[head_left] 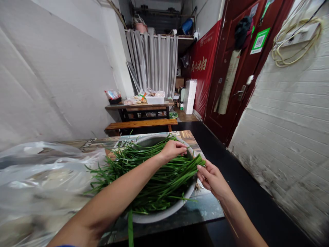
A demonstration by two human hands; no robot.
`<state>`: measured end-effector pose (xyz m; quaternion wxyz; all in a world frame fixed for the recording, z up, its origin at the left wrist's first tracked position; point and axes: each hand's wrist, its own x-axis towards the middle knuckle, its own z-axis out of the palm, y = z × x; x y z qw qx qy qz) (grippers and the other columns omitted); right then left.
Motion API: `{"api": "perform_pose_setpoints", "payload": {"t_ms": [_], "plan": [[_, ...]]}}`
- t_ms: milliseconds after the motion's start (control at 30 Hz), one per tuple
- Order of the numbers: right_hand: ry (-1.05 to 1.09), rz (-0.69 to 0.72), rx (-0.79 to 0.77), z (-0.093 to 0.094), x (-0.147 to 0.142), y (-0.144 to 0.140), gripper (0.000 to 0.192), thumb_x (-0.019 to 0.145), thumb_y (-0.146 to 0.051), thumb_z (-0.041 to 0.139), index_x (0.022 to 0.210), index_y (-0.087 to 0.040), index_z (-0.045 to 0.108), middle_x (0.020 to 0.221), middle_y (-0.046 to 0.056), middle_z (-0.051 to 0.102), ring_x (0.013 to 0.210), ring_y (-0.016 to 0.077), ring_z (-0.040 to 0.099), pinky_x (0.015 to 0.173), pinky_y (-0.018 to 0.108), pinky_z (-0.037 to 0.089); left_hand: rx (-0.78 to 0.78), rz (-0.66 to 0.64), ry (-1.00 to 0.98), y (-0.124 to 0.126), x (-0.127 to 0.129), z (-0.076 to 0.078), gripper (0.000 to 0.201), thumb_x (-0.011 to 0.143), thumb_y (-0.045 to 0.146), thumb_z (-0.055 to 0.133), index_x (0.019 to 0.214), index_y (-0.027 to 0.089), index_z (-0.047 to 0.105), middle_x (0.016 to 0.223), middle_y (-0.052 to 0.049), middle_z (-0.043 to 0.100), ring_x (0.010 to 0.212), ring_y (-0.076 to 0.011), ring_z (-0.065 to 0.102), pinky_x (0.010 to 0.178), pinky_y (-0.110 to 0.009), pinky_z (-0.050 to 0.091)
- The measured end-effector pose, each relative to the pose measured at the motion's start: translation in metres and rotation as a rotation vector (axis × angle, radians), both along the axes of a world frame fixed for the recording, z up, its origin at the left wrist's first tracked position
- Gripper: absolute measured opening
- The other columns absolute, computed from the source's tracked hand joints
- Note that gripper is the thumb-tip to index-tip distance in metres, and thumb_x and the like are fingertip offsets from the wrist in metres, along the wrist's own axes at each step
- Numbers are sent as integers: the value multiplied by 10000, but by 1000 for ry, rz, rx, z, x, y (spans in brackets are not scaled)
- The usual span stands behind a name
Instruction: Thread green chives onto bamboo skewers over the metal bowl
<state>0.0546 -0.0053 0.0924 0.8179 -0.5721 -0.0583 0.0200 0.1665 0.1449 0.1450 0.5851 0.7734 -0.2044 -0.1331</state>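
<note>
A round metal basin (pixel 156 218) sits on the table, heaped with long green garlic chives (pixel 159 185). Many leaves hang over its left rim, and one drops over the near edge. At the basin's right rim, my right hand (pixel 212 179) is closed on the gathered ends of a bunch of garlic chives. My left hand (pixel 174 150) hovers over the far right part of the heap, thumb and fingers pinched together. Whatever lies between those fingertips is too small to make out. My left forearm crosses above the chives and hides part of them.
Clear plastic bags (pixel 48 185) with pale contents lie left of the basin. Beyond the patterned table (pixel 210 207) stand a wooden bench (pixel 141 124) and another table (pixel 115 106) bearing a white container (pixel 155 100) and packages. A dark red door (pixel 231 79) is at right.
</note>
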Motion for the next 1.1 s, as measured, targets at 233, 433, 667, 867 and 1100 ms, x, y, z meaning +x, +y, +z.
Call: {"api": "perform_pose_setpoints", "payload": {"t_ms": [233, 433, 667, 867, 1100], "plan": [[-1, 3, -6, -2, 0, -1, 268, 796, -361, 556, 986, -191, 473, 459, -97, 449, 260, -3, 177, 276, 125, 87, -39, 3, 79, -7, -12, 8, 94, 662, 139, 614, 719, 77, 656, 599, -24, 645, 491, -63, 524, 529, -179, 430], [-8, 4, 5, -2, -2, 0, 260, 807, -350, 552, 996, -193, 470, 458, -98, 438, 271, -2, 171, 278, 122, 94, -40, 15, 68, -8, -13, 7, 103, 624, 150, 646, 699, 82, 664, 620, -32, 659, 494, -74, 540, 531, -189, 439], [-26, -6, 39, 0, -6, 4, 212, 816, -360, 545, 914, -188, 469, 487, -91, 449, 270, -8, 173, 278, 125, 93, -89, 82, 87, -10, -18, 7, 134, 595, 144, 671, 708, 72, 666, 624, -54, 667, 534, -103, 585, 557, -207, 465], [-34, -41, 45, -1, -5, 8, 258, 808, -383, 553, 960, -190, 474, 480, -91, 447, 267, -2, 177, 275, 125, 104, -66, 85, 66, -12, -21, -1, 158, 600, 184, 678, 720, 81, 683, 651, -61, 676, 582, -130, 610, 617, -239, 493], [-47, -99, 76, -4, -3, 12, 325, 798, -374, 567, 1059, -206, 470, 459, -96, 428, 270, 6, 179, 277, 129, 116, 120, -102, -101, -2, -34, -10, 266, 685, 250, 605, 889, 102, 691, 841, -65, 694, 760, -165, 625, 716, -244, 475]]}}
